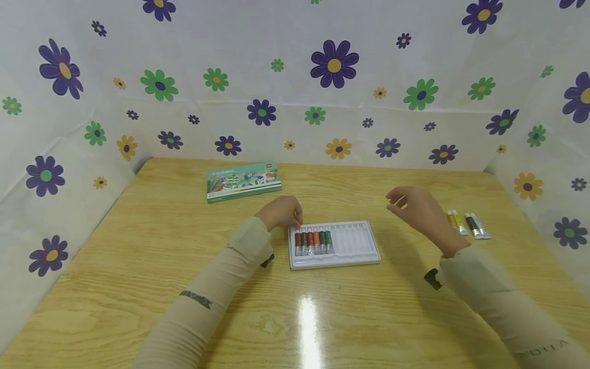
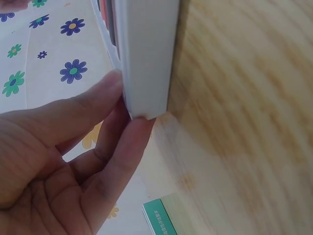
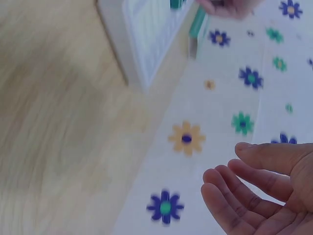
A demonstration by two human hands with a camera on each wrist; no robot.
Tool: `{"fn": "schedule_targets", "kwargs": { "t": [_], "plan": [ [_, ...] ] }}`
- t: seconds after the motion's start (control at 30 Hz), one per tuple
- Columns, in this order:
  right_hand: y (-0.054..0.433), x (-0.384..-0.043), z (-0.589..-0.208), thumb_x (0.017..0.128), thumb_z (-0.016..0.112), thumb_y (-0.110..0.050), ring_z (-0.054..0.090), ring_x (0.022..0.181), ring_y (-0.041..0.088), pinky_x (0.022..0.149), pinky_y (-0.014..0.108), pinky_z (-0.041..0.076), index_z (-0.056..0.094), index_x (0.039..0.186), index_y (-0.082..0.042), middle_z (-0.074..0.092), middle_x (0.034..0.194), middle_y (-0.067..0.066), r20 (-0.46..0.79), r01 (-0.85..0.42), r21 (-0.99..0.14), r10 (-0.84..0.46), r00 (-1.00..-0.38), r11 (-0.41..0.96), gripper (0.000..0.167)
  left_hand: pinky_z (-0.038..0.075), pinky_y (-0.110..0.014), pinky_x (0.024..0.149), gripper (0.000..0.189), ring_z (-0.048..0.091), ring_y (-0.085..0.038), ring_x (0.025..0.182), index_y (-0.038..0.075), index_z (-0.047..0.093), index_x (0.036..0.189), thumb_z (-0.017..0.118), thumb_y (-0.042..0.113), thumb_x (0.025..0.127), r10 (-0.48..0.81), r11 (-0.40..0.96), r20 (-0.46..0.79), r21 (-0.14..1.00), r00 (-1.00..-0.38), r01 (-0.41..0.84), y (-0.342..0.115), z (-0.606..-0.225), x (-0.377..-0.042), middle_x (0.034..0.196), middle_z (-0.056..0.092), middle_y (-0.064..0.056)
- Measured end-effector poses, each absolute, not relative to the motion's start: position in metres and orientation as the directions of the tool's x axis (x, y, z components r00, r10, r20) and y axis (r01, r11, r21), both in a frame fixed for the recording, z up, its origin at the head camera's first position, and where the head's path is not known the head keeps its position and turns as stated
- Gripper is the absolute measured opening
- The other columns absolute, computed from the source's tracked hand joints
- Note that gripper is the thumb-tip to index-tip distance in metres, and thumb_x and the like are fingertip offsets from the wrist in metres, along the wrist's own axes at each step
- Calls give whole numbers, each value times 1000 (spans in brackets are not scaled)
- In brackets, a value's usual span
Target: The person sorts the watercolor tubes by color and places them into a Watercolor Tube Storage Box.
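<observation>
A white paint tray (image 1: pixel 355 259) lies on the table in front of me, with several small paint tubes (image 1: pixel 316 243) in brown, red, orange and green filling its left slots. The slots on its right side hold no tubes. At the tray's far left corner, my left hand (image 1: pixel 282 211) pinches the edge; the left wrist view shows thumb and finger (image 2: pixel 134 147) at that corner. My right hand (image 1: pixel 417 212) hovers above the table to the right of the tray, fingers loosely bent and holding nothing.
Several loose paint tubes (image 1: pixel 475 225), yellow, dark and pale, lie at the right beyond my right wrist. A green illustrated paint box (image 1: pixel 244 182) rests at the back left. A flower-patterned cloth (image 1: pixel 295 82) encloses the wooden table (image 1: pixel 138 246) at the back and sides.
</observation>
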State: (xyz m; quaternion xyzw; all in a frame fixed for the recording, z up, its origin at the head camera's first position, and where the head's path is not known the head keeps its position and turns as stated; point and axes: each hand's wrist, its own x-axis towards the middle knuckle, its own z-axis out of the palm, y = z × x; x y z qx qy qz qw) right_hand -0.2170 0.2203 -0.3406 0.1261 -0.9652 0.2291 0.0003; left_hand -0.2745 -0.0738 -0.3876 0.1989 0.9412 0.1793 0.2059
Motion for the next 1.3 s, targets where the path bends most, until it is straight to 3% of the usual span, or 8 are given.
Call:
{"fn": "schedule_targets", "kwargs": {
  "t": [0.23, 0.43, 0.53, 0.73, 1.07, 1.3],
  "plan": [
    [287, -228, -332, 94, 54, -16, 59, 100, 42, 84, 53, 47, 58, 116, 6, 61, 111, 29, 19, -103, -438, -106, -994, 893, 32, 48, -23, 68, 5, 58, -13, 73, 8, 70, 78, 70, 9, 83, 443, 854, -323, 435, -836, 285, -74, -389, -276, 89, 70, -6],
    [338, -235, -345, 91, 57, -13, 58, 93, 46, 78, 54, 48, 59, 109, 12, 61, 105, 33, 66, -103, -404, -83, -994, 909, 31, 48, -24, 69, 5, 59, -14, 74, 8, 70, 78, 70, 9, 83, 445, 855, -324, 431, -835, 289, -75, -390, -277, 90, 70, -6],
    [351, -237, -353, 89, 58, -12, 58, 91, 47, 78, 54, 48, 59, 107, 15, 60, 103, 35, 14, -78, -393, -79, -997, 916, 32, 49, -24, 68, 5, 59, -14, 74, 8, 71, 78, 70, 9, 83, 447, 852, -323, 437, -834, 287, -77, -391, -276, 91, 71, -6],
    [363, -238, -368, 90, 56, -13, 55, 97, 49, 83, 56, 45, 57, 109, 15, 57, 109, 37, -109, 11, -388, -34, -993, 921, 34, 48, -24, 69, 5, 58, -13, 73, 9, 70, 77, 70, 10, 83, 447, 851, -324, 441, -834, 285, -77, -393, -277, 91, 70, -5],
    [356, -244, -378, 88, 57, -13, 54, 98, 50, 85, 58, 44, 59, 105, 16, 57, 110, 37, -177, 34, -367, -34, -984, 929, 33, 47, -24, 67, 5, 57, -13, 71, 8, 70, 77, 70, 10, 82, 438, 853, -320, 442, -840, 277, -76, -390, -275, 89, 70, -5],
    [355, -246, -383, 88, 59, -13, 58, 90, 45, 79, 54, 47, 60, 103, 16, 59, 106, 36, -181, 29, -371, -42, -983, 928, 32, 48, -26, 71, 5, 57, -14, 74, 9, 70, 78, 70, 10, 83, 439, 854, -320, 439, -840, 279, -75, -389, -275, 89, 70, -5]
  ]
}}
